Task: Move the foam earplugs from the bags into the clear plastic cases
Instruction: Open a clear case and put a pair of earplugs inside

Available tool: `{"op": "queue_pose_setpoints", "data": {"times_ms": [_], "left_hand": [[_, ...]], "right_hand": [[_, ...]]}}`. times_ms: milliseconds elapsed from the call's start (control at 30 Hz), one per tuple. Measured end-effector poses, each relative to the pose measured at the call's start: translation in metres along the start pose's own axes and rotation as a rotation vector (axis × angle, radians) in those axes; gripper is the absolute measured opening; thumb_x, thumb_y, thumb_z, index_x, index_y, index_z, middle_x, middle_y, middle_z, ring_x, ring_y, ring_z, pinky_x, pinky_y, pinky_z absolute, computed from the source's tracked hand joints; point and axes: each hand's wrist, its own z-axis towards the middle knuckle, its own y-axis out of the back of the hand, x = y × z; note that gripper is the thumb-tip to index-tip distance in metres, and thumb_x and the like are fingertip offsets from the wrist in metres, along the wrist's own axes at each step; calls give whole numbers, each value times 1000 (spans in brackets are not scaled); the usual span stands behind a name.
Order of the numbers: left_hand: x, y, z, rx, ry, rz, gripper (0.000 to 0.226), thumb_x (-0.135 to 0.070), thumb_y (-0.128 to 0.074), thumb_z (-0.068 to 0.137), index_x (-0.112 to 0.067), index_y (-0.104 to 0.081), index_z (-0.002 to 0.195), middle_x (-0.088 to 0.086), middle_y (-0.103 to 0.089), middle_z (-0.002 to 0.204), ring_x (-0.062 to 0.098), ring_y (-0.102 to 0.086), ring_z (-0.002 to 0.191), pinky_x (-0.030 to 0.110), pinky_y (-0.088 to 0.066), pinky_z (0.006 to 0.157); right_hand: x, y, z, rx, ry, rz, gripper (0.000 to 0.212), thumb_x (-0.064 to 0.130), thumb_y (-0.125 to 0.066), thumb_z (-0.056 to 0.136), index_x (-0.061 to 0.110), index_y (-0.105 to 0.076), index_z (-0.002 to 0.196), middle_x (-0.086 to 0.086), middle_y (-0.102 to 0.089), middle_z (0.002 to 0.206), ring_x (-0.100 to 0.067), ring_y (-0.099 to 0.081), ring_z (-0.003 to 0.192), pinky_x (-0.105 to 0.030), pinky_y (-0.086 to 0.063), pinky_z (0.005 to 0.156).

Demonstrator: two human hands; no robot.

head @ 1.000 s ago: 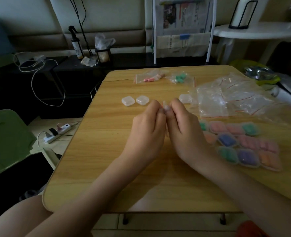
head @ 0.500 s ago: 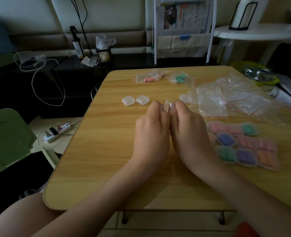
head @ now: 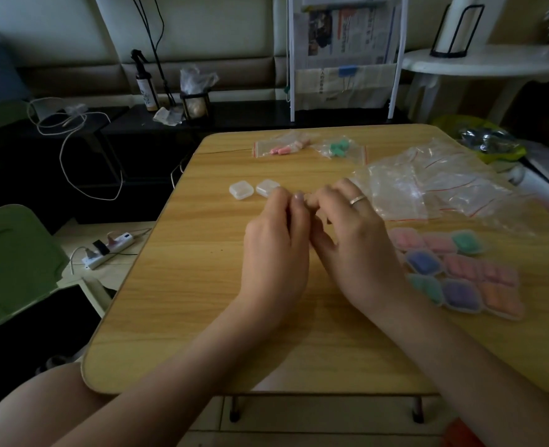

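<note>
Between the fingertips of both hands sits a small clear case, mostly hidden. A second ago the left hand (head: 274,243) and right hand (head: 354,240) were pressed close around it; now the right has tilted outward, ring showing, so the case is probably being snapped open or shut. Both hands pinch it. Beyond the hands lie two bags (head: 308,146) of earplugs on the counter (head: 186,285); the newspaper's print behind is unreadable.

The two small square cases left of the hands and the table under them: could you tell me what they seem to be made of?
The two small square cases look like translucent, frosted plastic: milky, light passing through, rounded corners. The table shows a pale wood-grain surface with a soft sheen, probably laminate or veneer; solid wood cannot be ruled out.
</note>
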Motion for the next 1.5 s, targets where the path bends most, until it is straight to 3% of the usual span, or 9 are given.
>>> {"op": "queue_pose_setpoints", "data": {"times_ms": [267,367,433,533,733,867,1100,1300,1500], "left_hand": [[3,0,-4,-7,-367,203,28,-23,-39,97,-5,-48,76,2,-49,55,16,-42,39,36,-35,32],[6,0,-3,-1,-484,282,27,-19,-40,96,-5,-50,75,1,-50,56,16,-42,40,34,-35,32],[4,1,-3,1,-391,213,25,-22,-40,97,-11,-47,75,-5,-46,57,11,-41,43,34,-36,37],[-6,8,4,-31,52,-133,28,-26,-37,101,-16,-46,76,-7,-46,61,8,-42,52,33,-37,47],[10,25,30,30,518,-296,19,-28,-47,98,-20,-61,107,-4,-68,93,11,-65,87,26,-52,76],[10,29,31,160,594,-473,14,-20,-56,93,-12,-67,94,-1,-71,76,15,-67,82,32,-55,86],[9,29,31,176,651,-745,7,-13,-62,88,-8,-58,88,2,-67,68,8,-63,66,15,-52,65],[10,30,28,91,681,-741,19,-8,-66,83,-9,-50,93,2,-67,64,11,-64,60,19,-55,61],[17,28,32,77,819,-867,15,-9,-67,82,-8,-52,84,4,-62,65,6,-59,51,14,-49,50]], "right_hand": [[2,-2,0,31,-111,-7,26,22,-34,91,22,-43,68,-5,-43,86,-19,-41,77,-27,-37,61],[1,-1,-2,54,-117,-91,32,25,-32,85,15,-60,75,-10,-53,98,-28,-48,85,-38,-44,67],[-3,1,-1,104,-136,-153,45,35,-31,87,13,-68,101,-10,-56,111,-30,-51,95,-40,-42,76],[-8,4,2,150,-181,-245,59,57,-27,90,28,-49,137,-2,-52,122,-23,-48,107,-36,-37,81],[-12,5,3,117,-228,43,54,46,-50,87,38,-42,140,7,-49,120,-8,-42,109,-29,-43,89],[-11,5,3,94,-247,169,49,45,-49,88,35,-47,136,8,-51,116,-13,-48,109,-33,-48,89],[-8,6,4,166,-281,280,34,31,-62,89,43,-56,120,12,-44,115,-16,-49,112,-32,-47,93],[-7,5,5,219,-311,318,38,38,-70,81,32,-63,118,13,-47,114,-15,-51,111,-37,-49,94],[-6,6,5,128,-277,187,52,49,-67,76,9,-67,109,10,-51,105,-12,-52,102,-16,-41,84]]}}
